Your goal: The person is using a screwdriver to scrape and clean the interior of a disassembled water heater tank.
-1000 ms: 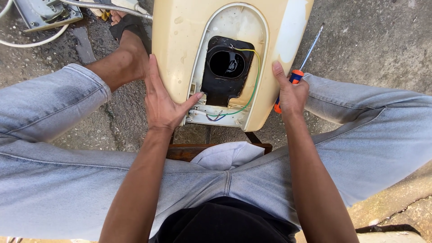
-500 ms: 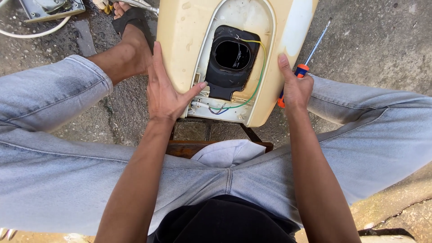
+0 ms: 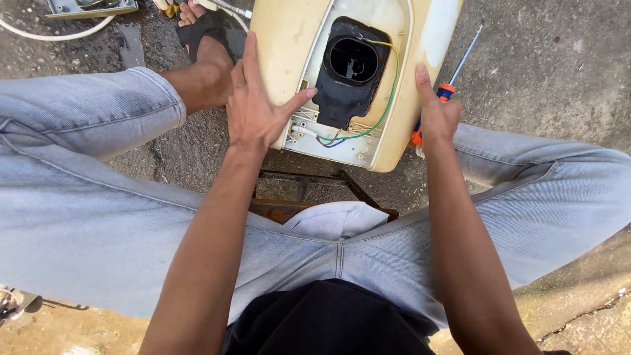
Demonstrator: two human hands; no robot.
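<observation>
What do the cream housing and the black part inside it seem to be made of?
Cream housing: probably moulded plastic, smooth and slightly glossy, yellowed and stained. Black part: probably matte plastic or rubber, with a dull surface and a rounded opening; the picture cannot settle which.

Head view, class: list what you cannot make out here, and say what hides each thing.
1. The cream casing: its top is cut off by the upper edge.
2. The screwdriver: its handle is mostly hidden by the right hand.
3. The casing's left side: partly covered by the left hand.
4. The stool: mostly hidden by the legs.
5. The grey metal part: cut off at the top edge.
</observation>
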